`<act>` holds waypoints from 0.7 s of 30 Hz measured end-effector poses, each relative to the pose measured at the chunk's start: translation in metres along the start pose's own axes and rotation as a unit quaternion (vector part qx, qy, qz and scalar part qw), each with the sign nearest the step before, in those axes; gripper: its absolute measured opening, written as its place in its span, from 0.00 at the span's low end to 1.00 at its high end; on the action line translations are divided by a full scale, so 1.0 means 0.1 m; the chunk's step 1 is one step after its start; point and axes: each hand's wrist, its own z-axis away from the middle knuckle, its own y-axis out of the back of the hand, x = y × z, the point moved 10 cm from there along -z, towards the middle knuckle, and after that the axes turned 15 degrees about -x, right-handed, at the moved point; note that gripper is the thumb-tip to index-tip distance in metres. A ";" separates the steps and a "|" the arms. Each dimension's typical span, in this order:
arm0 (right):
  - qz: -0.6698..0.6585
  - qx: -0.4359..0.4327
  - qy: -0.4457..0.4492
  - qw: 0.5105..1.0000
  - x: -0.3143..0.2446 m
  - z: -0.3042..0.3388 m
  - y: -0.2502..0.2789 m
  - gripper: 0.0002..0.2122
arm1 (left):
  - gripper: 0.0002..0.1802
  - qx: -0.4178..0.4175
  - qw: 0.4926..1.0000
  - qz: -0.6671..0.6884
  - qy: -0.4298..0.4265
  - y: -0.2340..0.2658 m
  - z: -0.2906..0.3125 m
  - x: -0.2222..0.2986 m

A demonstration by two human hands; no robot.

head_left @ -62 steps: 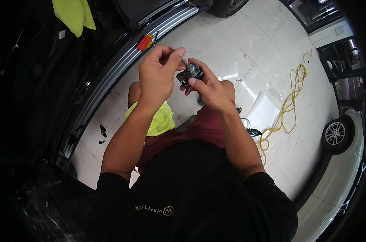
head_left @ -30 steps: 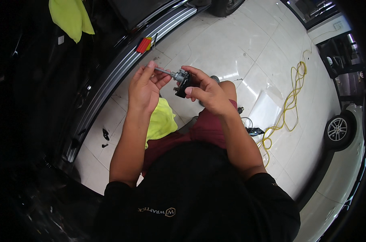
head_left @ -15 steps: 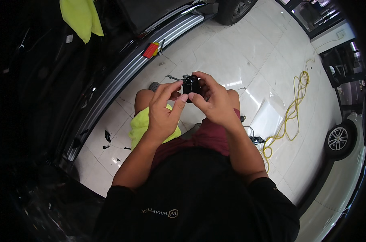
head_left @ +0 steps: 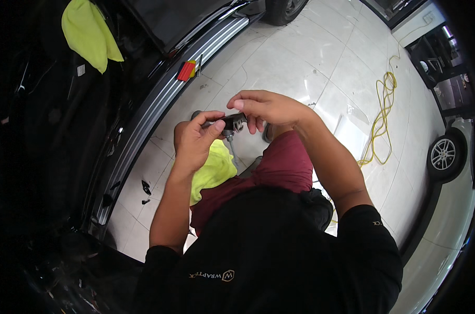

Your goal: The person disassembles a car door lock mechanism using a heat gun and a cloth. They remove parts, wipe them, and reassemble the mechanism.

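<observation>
A small glossy black part [head_left: 232,122] is gripped at its left end between the thumb and fingers of my left hand [head_left: 192,142]. It is tilted now, and its side shows a paler, hollow-looking area. My right hand [head_left: 274,109] hovers just above its right end, thumb and forefinger pinched together; whatever is between them is too small to make out. The other right fingers curl down beside the part. Beneath it a slender grey object [head_left: 231,145] shows, partly hidden. A lime-green cloth [head_left: 215,166] drapes over my left thigh.
The black car's sill [head_left: 156,99] runs along my left, with a red squeegee [head_left: 185,71] and a yellow one [head_left: 193,68] on it. Another lime cloth [head_left: 88,36] lies on the car. Black scraps [head_left: 146,187] dot the floor. A yellow cable [head_left: 385,104] lies right, near a silver car [head_left: 449,209].
My right hand has let go of the black part's right side and risen above it. The part has turned in my left hand, and my right knee has swung inward.
</observation>
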 end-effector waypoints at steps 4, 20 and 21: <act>-0.079 0.004 0.039 0.996 0.26 0.00 -0.10 0.22 | 0.14 0.027 0.964 0.263 0.018 -0.11 0.05 -0.44; -0.045 0.157 0.091 0.982 0.29 0.16 -0.11 0.14 | 0.27 0.019 0.990 0.137 0.013 -0.26 0.00 -0.29; -0.033 0.155 0.091 0.983 0.30 0.15 -0.12 0.14 | 0.26 0.020 0.992 0.122 0.013 -0.23 -0.01 -0.31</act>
